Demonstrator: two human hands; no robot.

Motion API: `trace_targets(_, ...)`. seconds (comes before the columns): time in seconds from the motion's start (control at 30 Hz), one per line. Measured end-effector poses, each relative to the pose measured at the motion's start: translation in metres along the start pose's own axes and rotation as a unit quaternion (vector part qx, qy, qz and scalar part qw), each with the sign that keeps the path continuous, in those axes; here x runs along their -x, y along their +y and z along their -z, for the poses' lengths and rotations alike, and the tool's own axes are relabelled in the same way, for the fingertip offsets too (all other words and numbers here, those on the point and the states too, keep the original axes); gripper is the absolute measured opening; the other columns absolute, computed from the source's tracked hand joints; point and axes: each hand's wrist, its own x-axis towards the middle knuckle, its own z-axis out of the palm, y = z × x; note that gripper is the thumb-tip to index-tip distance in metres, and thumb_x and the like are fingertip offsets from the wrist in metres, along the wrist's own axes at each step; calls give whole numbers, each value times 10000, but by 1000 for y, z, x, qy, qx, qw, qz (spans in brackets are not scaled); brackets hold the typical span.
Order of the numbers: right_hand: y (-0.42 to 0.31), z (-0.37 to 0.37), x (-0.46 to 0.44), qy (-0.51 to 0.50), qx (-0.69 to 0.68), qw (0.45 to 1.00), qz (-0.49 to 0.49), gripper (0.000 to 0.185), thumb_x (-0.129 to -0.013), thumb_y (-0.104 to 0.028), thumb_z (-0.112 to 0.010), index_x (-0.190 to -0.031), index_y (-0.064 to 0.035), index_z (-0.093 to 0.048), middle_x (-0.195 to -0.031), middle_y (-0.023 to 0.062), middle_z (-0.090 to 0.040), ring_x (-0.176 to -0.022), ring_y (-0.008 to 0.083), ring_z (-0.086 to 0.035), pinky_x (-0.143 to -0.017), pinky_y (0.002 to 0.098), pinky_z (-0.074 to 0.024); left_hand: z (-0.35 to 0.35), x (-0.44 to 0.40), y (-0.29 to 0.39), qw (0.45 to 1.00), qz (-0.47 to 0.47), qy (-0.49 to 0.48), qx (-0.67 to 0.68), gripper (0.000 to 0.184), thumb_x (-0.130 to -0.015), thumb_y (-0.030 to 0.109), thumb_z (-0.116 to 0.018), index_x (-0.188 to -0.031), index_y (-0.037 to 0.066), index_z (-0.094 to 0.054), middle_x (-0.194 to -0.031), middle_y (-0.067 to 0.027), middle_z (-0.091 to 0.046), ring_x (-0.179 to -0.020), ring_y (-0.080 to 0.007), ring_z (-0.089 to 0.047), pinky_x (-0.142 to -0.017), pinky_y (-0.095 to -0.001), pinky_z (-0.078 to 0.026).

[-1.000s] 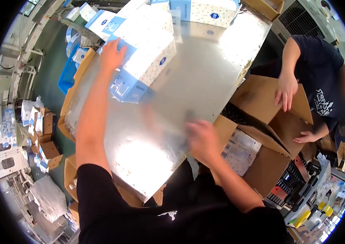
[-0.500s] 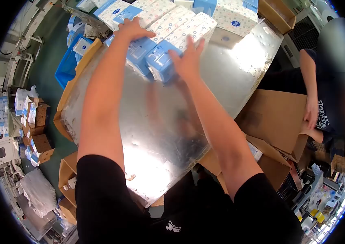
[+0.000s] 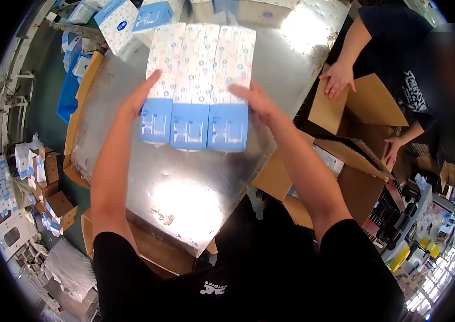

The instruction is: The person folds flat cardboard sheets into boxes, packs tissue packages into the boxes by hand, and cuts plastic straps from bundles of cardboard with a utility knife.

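Side by side, three tissue packs (image 3: 195, 86) with a small ring pattern and blue ends are squeezed between my two hands over the metal table (image 3: 179, 177). My left hand (image 3: 142, 96) presses the left side of the row, its thumb on the top face. On the opposite side, my right hand (image 3: 257, 100) grips the row with the thumb on top; its other fingers are mostly hidden. Further back on the table lie more packs, among them a white and blue one (image 3: 155, 19) and one with a dark blue oval (image 3: 120, 24).
At the right, a co-worker's hand (image 3: 339, 79) lies on a flap of a cardboard box (image 3: 375, 102). Another open carton (image 3: 359, 201) stands beside the table near my right arm. A blue bin (image 3: 69, 94) is left of the table, past a cardboard edge (image 3: 81, 99).
My hands have drawn the three packs toward me and away from the other packs. The co-worker's arms have moved, and the carton there now stands open with its flaps up.
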Motion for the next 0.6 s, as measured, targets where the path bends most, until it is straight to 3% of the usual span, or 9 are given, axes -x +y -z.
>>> trace_targets(0.07,-11,1,0,-21,-52,998,4,811,-836,-290,-826,-1469,37,-439,-1333,217,-626,-1192,285,-631,-1030,416,-505,-8,12,4,1000,-4,-5,-2,907,-923,651,-611,-1524,0,-417,-1481,-187,-533,-1321,-286,-551,-1074,-393,-456)
trace_targets(0.17,-23,30,-2,-61,-43,997,-26,717,-892,-431,-756,-1419,3,-534,-1293,177,-662,-1121,261,-667,-964,410,-536,-24,48,30,994,-43,63,-84,941,-896,697,-615,-1518,14,-433,-1471,-200,-535,-1317,-280,-553,-1068,-385,-459)
trace_targets(0.23,-38,44,15,-148,-59,986,-43,733,-906,-643,-630,-1320,-39,-637,-1221,126,-704,-1053,233,-692,-880,375,-557,-27,84,58,983,-49,85,-153,951,-886,712,-619,-1515,21,-441,-1448,-197,-556,-1288,-275,-579,-1042,-381,-483)
trace_targets(0.27,-48,46,28,-144,-62,987,-41,733,-906,-643,-630,-1320,-39,-637,-1221,126,-704,-1053,233,-692,-880,375,-557,-28,94,70,987,-63,72,-125,920,-898,698,-621,-1506,28,-457,-1421,-186,-581,-1240,-255,-613,-996,-364,-515)
trace_targets(0.33,-65,46,60,-104,49,992,43,802,-878,-777,-527,-1234,-79,-696,-1094,68,-740,-903,182,-699,-723,299,-525,-53,134,95,989,-77,61,-107,889,-909,684,-622,-1497,34,-473,-1393,-176,-605,-1192,-236,-647,-951,-348,-547)
trace_targets(0.47,-99,59,142,-79,82,991,74,746,-889,-753,-543,-1196,-98,-723,-1011,61,-746,-844,144,-677,-631,264,-460,-112,225,134,995,-90,-28,-6,737,-980,596,-587,-1453,34,-530,-1317,-146,-660,-1078,-170,-703,-856,-291,-592)
trace_targets(0.53,-101,61,196,-84,-16,985,149,782,-928,-694,-548,-1330,-30,-642,-1208,159,-705,-1046,207,-691,-829,314,-550,-154,275,145,982,-142,24,-124,742,-975,616,-581,-1447,45,-544,-1299,-140,-672,-1057,-169,-712,-825,-281,-598)
trace_targets(0.57,-100,72,213,-123,-35,978,163,798,-962,-635,-551,-1414,24,-554,-1350,224,-624,-1198,264,-645,-1000,361,-525,-168,288,147,975,-173,26,-134,843,-918,674,-622,-1424,3,-560,-1288,-215,-657,-1095,-214,-695,-805,-330,-593)
trace_targets(0.6,-98,80,233,-119,-36,977,170,798,-962,-635,-551,-1414,24,-554,-1350,224,-624,-1198,264,-645,-1000,361,-525,-185,301,148,974,-179,23,-139,843,-918,674,-622,-1424,3,-560,-1288,-215,-657,-1095,-214,-695,-805,-330,-593)
